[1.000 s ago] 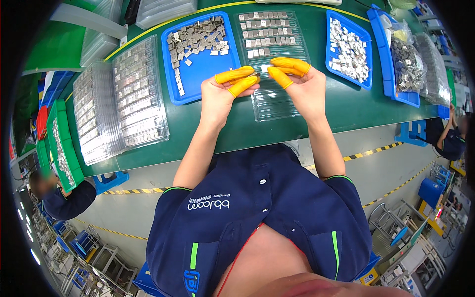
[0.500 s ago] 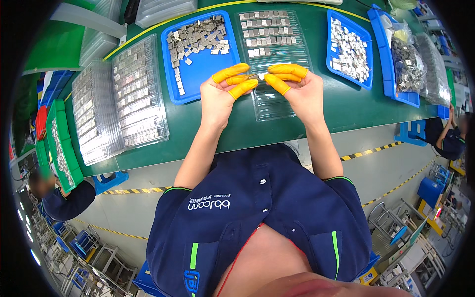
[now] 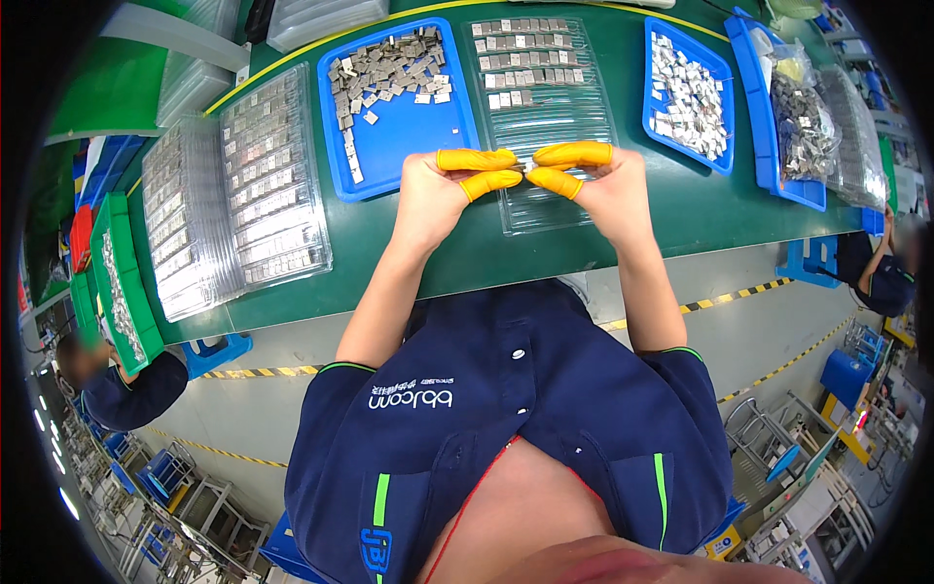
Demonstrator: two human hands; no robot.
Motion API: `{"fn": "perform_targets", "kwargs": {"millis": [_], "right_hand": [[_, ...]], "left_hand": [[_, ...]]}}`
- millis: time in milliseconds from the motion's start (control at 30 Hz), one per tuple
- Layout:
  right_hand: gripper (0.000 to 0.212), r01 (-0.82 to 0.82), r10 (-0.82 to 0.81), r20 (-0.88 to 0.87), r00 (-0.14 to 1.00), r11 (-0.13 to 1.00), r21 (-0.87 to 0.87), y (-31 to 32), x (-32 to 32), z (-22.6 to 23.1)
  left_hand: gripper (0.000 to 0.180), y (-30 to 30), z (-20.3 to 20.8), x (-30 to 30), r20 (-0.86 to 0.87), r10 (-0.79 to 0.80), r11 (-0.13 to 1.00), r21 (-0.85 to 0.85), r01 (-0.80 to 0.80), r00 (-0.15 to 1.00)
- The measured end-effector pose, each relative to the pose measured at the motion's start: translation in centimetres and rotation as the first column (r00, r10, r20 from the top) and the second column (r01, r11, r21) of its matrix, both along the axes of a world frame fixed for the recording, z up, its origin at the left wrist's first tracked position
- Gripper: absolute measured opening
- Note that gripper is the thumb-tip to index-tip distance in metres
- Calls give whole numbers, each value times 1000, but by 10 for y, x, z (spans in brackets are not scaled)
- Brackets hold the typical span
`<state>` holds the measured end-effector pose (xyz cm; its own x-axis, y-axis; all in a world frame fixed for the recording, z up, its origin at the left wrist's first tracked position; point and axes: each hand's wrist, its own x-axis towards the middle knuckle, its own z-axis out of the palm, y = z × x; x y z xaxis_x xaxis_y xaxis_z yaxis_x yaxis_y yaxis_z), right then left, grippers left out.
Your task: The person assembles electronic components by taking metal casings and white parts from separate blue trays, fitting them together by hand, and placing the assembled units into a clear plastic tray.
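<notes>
"So, what have the hands got?"

"A small part (image 3: pixel 526 165). The left hand (image 3: pixel 438 190) and the right hand (image 3: pixel 615 175) both pinch it, thumb against forefinger, in yellow covers (image 3: pixel 477 160). It sits above the tray (image 3: pixel 550 212), where the fingertips nearly meet. They hide most of it, so I can't tell whether it's 1 piece or 2."

"How would it handle?"

"Light and stiff, I'd judge, going by the pieces lying about. Smooth metal faces could slip, and the covers should help. I'd take it by opposite edges, with fingertips only, and press gently in case anything on it is thin enough to bend."

"And the tray?"

"Clear and ridged, lying on the worktop (image 3: pixel 710 214). Grey and white pieces (image 3: pixel 525 58) stand in rows at its far end; the row nearest the hands is shorter than the others."

"What's beside it?"

"On the left, the left bin (image 3: pixel 409 146), blue and shallow. Grey pieces (image 3: pixel 394 66) are heaped at its far end, with a line of them along the left wall. On the right, the right bin (image 3: pixel 648 119) holds loose white pieces (image 3: pixel 689 97)."

"Further out?"

"Past that, a deep bin (image 3: pixel 765 146) with grey pieces in clear bags (image 3: pixel 803 127). Far left, filled clear trays (image 3: pixel 315 175) lie side by side, then a green bin (image 3: pixel 144 316) with small pale bits along its floor."
</notes>
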<state>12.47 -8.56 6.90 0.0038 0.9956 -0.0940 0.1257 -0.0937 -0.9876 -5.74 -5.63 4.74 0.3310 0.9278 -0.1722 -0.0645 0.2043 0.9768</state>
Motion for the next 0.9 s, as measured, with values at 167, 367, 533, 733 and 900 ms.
{"fn": "perform_targets", "kwargs": {"millis": [167, 367, 533, 733, 900], "right_hand": [[20, -252, 144, -401, 905, 940, -231, 4, 11, -24], [18, -283, 158, -425, 891, 926, -250, 6, 0, -12], [15, -127, 120, 130, 984, 991, 41, 17, -4, -15], [14, -64, -439, 696, 568, 820, 569, 64, 22, -49], [16, -146, -367, 840, 399, 879, 453, 69, 22, -55]], "left_hand": [[21, -1, 8, -5, 53, -160, 974, -154, 167, 986], [21, -1, -3, -7, 152, -128, 965, -210, 159, 980], [22, 4, -9, -4, 138, -14, 988, -153, 35, 990], [23, 33, -19, -25, -76, 244, 965, 121, -234, 967], [22, 44, -31, -49, -149, 461, 869, 275, -412, 875]]}}
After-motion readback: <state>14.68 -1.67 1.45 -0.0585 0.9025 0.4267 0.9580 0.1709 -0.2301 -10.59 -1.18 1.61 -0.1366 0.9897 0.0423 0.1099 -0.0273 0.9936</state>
